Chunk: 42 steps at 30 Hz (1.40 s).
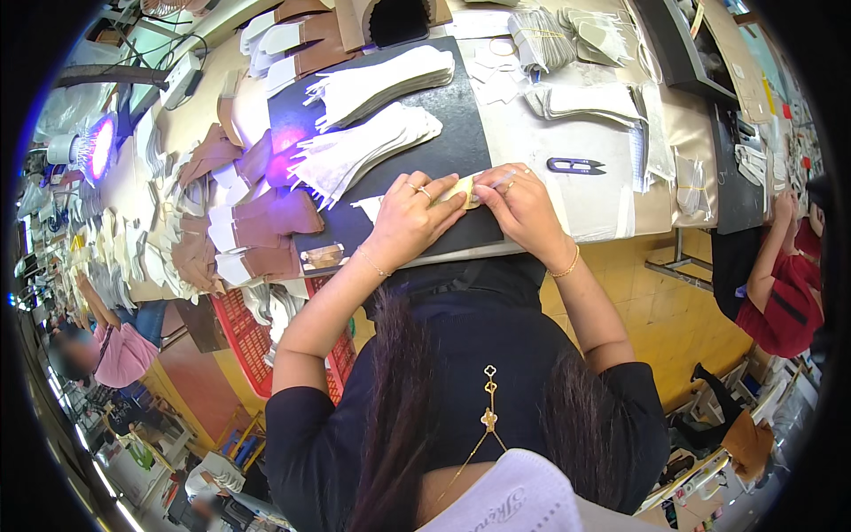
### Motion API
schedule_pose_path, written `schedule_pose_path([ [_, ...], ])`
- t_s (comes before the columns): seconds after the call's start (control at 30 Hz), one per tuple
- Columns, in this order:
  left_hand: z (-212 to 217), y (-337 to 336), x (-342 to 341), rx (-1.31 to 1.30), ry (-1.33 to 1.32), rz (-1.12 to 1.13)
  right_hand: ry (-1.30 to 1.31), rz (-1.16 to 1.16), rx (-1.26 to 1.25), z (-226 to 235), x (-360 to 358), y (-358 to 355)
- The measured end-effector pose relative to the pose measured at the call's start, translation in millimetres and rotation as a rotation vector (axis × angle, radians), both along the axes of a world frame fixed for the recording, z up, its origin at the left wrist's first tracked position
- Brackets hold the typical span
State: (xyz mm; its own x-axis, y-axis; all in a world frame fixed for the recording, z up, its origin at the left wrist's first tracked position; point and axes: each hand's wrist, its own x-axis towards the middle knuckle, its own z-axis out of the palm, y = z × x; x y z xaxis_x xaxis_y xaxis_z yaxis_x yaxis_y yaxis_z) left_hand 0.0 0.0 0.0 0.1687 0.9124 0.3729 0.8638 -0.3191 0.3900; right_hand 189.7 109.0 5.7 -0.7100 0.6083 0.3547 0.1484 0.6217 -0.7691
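Head view: on the black board [465,133], two fanned stacks of white glove-shaped pieces [372,151], seemingly awaiting work. Near the front edge of the tabletop [589,204], a small pale-yellow piece [468,189], apparently creased, is pressed under the left hand [415,213], thumb hidden, and pinched by the right hand [519,199]. Judged mid-step, unfinished.

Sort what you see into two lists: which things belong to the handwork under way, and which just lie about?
Probably in the job:
- yellowish piece, between left hand and right hand
- black board beneath

Apparently lying about:
- thread snips
- power strip
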Motion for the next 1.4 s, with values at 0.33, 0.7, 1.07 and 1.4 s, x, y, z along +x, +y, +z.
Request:
schedule_pose_path([
  [0.33,-4,-1,-2,0.042,-0.064,0.005,0.092,-0.205,0.076,9,-7,18],
  [0.7,-4,-1,-6,-0.034,-0.282,0.033,0.202,-0.207,-0.398,-4,4,-11],
  [1.07,-9,-1,-7,-0.005,-0.343,0.038,0.312,-0.249,-0.383,-5,1,-17],
  [1.4,17,-21,-24,0.137,-0.583,0.184,0.208,0.017,-0.127,-16,-5,-30],
])
